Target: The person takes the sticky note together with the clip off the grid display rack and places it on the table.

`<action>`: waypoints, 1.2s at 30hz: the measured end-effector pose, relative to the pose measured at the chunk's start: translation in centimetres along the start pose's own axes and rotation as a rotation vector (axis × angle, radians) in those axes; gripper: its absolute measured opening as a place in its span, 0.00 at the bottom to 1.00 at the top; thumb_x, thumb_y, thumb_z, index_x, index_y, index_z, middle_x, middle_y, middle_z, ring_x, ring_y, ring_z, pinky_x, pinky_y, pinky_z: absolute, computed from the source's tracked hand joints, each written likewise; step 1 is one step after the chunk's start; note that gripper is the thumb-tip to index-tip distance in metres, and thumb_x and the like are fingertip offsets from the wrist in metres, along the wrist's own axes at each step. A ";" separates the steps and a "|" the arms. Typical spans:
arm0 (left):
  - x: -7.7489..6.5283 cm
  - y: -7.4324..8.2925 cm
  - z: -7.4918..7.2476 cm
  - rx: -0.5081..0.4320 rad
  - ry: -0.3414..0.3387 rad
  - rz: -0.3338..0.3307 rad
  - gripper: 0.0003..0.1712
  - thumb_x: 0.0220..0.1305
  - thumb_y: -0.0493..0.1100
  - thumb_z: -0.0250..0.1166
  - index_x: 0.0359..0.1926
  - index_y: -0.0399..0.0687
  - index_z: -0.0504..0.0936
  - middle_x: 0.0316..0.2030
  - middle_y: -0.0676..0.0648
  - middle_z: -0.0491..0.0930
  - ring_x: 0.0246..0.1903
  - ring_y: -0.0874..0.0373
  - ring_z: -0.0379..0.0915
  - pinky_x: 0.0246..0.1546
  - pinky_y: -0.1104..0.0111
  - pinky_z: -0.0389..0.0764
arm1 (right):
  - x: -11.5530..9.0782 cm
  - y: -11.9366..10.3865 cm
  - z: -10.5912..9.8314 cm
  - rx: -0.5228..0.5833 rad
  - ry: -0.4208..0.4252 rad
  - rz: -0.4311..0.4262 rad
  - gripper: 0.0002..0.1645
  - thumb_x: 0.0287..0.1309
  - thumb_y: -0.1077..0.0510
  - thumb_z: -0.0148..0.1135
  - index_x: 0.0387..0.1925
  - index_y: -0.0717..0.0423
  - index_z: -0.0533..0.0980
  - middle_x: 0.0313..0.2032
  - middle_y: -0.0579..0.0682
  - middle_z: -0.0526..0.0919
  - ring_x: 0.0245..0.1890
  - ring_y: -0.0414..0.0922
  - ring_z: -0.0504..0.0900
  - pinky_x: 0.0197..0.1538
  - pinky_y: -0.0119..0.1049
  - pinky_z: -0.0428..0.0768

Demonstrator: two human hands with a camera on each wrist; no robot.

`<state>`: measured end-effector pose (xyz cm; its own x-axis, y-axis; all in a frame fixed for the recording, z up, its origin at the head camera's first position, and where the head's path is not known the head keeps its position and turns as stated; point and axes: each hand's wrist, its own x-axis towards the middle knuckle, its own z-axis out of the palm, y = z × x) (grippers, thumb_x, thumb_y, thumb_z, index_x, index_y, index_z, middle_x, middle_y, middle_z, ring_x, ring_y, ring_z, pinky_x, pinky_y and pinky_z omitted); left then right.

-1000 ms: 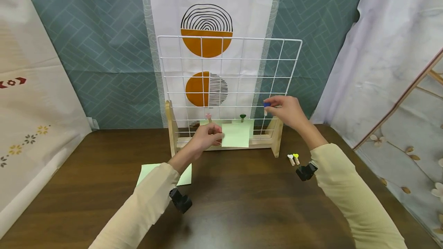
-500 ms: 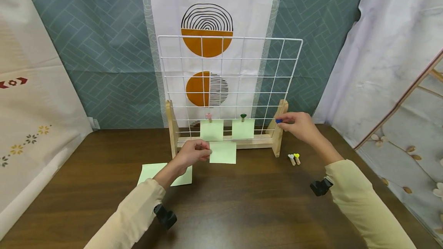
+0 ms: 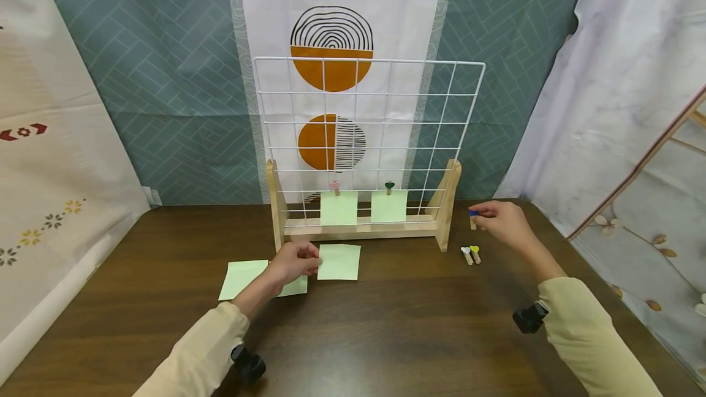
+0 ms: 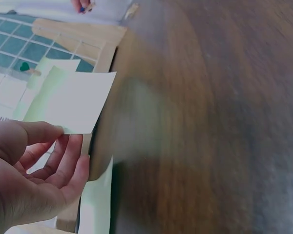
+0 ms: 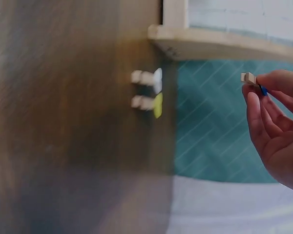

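Note:
My left hand (image 3: 292,262) pinches a pale green paper square (image 3: 339,262) by its left edge, in front of the wire grid stand; the left wrist view shows thumb and fingertips on the paper's edge (image 4: 75,100). Off to the right of the stand, my right hand (image 3: 504,223) pinches a small wooden clothespin (image 3: 472,223) with a blue top, its wooden end (image 5: 247,78) poking out past the fingertips. Two more clothespins, one white-topped (image 3: 466,255) and one yellow-topped (image 3: 476,254), lie side by side on the table below that hand.
A white wire grid (image 3: 380,122) stands in a wooden base (image 3: 361,231). Pink (image 3: 335,187) and green heart-topped clothespins (image 3: 390,187) hold two green papers (image 3: 339,208) low on it. More green paper (image 3: 241,277) lies on the table, partly under the left forearm.
The left hand has drawn its paper square away from the grid, down and leftward. The right hand, still pinching the blue clothespin, has moved right and down from the grid.

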<state>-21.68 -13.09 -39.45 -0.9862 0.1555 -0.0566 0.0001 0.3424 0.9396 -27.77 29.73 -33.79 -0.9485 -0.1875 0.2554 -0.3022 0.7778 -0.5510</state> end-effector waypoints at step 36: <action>-0.4 -0.8 -0.4 0.290 0.026 -0.065 0.03 0.58 0.30 0.62 0.32 0.34 0.76 0.26 0.45 0.76 0.19 0.55 0.77 0.29 0.64 0.77 | -1.7 6.4 2.0 0.051 -0.242 0.089 0.15 0.57 0.65 0.64 0.42 0.74 0.79 0.39 0.64 0.84 0.27 0.43 0.80 0.30 0.33 0.80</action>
<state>-21.38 -13.79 -40.10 -0.9896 0.1022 -0.1015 -0.0197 0.6020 0.7982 -28.23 33.83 -39.29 -0.9648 -0.2626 0.0106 -0.2155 0.7673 -0.6040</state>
